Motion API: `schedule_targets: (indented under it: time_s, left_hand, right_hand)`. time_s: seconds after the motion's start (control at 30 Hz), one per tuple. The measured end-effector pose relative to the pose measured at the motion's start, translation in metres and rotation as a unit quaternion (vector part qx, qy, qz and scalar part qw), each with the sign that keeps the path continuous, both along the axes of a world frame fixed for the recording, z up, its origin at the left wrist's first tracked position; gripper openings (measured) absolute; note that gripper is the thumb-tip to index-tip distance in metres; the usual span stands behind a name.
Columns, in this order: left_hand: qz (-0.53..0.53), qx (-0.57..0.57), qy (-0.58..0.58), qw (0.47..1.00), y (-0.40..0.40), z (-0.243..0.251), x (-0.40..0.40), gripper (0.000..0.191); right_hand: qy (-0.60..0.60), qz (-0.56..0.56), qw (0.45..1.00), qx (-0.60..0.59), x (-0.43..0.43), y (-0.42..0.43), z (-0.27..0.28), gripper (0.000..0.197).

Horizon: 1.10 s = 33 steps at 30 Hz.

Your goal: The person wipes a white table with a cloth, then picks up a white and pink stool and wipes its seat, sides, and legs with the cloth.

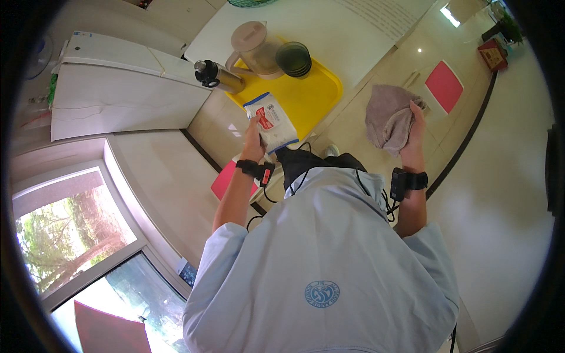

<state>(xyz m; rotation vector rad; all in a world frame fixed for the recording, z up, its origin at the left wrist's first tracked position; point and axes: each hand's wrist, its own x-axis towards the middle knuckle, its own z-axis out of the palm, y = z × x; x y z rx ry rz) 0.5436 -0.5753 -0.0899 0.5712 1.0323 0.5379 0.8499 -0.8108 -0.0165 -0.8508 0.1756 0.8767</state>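
My left hand (pixel 255 140) grips a white plastic packet (pixel 274 121) with blue edges and a red printed patch; the packet overlaps the near left side of a yellow tray (pixel 320 90). Out to the right, my right hand (pixel 415 132) holds a bunched greyish-mauve cloth (pixel 386 117) above the tiled floor. On the tray stand a lidded plastic pitcher (pixel 258 50) and a stack of dark green cups (pixel 293 58). A bottle with a black cap (pixel 220 77) stands at the tray's left edge.
The tray sits on a white table (pixel 348 39). A red-topped stool (pixel 445 87) is to the right, another red seat (pixel 227 178) to the left. A white cabinet-like appliance (pixel 128 92) and a window (pixel 79 229) are on the left. Black cables (pixel 388 205) hang from my wrist straps.
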Motion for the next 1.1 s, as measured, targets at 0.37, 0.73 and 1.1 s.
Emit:
schedule_targets:
  time_s: [0.37,0.73,1.1]
  left_hand:
    - [-0.127,0.137,0.261,0.947,0.035,-0.049,0.019,0.043]
    - [-0.054,0.146,0.345,0.926,0.035,0.003,-0.02,0.048]
    - [-0.074,0.527,0.416,0.737,0.057,0.011,-0.077,0.037]
  right_hand:
    - [0.013,0.02,0.999,-0.045,-0.009,-0.009,-0.026,0.038]
    - [-0.001,0.072,0.995,-0.069,0.0,-0.007,-0.049,0.04]
    - [-0.048,0.125,0.987,-0.084,-0.011,-0.006,-0.083,0.043]
